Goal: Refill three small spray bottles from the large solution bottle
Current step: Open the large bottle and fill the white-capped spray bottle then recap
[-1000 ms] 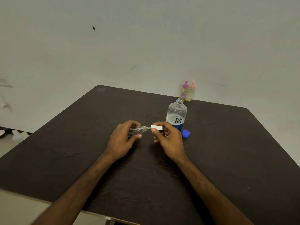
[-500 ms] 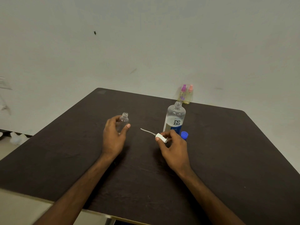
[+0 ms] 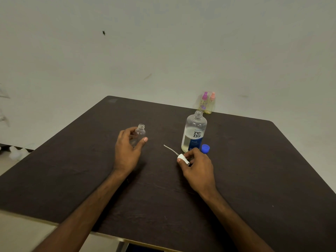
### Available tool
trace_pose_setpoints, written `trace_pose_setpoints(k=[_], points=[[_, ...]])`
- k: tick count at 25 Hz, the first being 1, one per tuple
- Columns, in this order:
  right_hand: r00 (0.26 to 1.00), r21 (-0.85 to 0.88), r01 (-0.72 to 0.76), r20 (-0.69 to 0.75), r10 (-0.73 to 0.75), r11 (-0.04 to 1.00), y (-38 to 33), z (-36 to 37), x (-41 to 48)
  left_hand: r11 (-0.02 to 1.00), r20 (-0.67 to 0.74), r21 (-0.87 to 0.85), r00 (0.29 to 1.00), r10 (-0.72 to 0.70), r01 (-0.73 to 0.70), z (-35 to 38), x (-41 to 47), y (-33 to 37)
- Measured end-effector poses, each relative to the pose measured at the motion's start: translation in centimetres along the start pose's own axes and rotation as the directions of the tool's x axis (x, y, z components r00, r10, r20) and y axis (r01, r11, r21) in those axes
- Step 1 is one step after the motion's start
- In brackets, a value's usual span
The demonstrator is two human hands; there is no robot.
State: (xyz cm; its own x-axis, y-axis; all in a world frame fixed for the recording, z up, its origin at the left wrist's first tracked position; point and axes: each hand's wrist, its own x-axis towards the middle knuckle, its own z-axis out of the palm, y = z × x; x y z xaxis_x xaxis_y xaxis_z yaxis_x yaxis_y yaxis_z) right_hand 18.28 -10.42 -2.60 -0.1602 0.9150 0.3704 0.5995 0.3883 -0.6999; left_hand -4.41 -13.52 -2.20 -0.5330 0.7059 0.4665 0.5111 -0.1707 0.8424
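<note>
**A:** Your left hand [image 3: 127, 151] is wrapped around the small clear spray bottle [image 3: 139, 134], thumb on its right side, fingers curled round the left. It stands upright, neck uncapped, threads showing. It looks empty to me, clear right through.

**B:** And your right hand [image 3: 197, 165] is pinched shut on the white spray head [image 3: 183, 159], thumb and fingertips closed around it. The thin dip tube [image 3: 171, 149] sticks out up and to the left, slanting above the table [image 3: 72, 179]. Your two hands are well apart, with bare dark tabletop between them.

**A:** Just past your right knuckles stands the large solution bottle [image 3: 194, 132], upright, mouth open. The "renu" label is facing you. Pale yellowish liquid sits in the lower part; the upper half is clear.

**B:** Its blue cap [image 3: 205, 148] lies on the table just beside the bottle's base, on the right, and close to your right fingers. Whether they touch it, I can't tell.

**A:** Farther back, at the table's far edge against the wall [image 3: 163, 51], two more small spray bottles stand side by side, touching or nearly so: one with a purple top [image 3: 204, 101], one with a pink top [image 3: 211, 103]. Both are capped and look yellowish inside; how full they are, I can't make out.
</note>
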Motion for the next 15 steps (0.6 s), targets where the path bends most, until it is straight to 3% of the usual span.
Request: trace_pose_setpoints(k=[10,15], points=[[0.999,0.011,-0.03,-0.015,0.03,0.999,-0.4,-0.4,-0.2,0.997,0.043,-0.067,0.999,0.032,-0.029,0.1,-0.2,0.1],[0.945,0.129,0.113,-0.321,-0.067,0.985,-1.0,-2.0,0.4,0.995,0.057,-0.091,0.998,0.036,-0.031,0.2,-0.4,0.3]])
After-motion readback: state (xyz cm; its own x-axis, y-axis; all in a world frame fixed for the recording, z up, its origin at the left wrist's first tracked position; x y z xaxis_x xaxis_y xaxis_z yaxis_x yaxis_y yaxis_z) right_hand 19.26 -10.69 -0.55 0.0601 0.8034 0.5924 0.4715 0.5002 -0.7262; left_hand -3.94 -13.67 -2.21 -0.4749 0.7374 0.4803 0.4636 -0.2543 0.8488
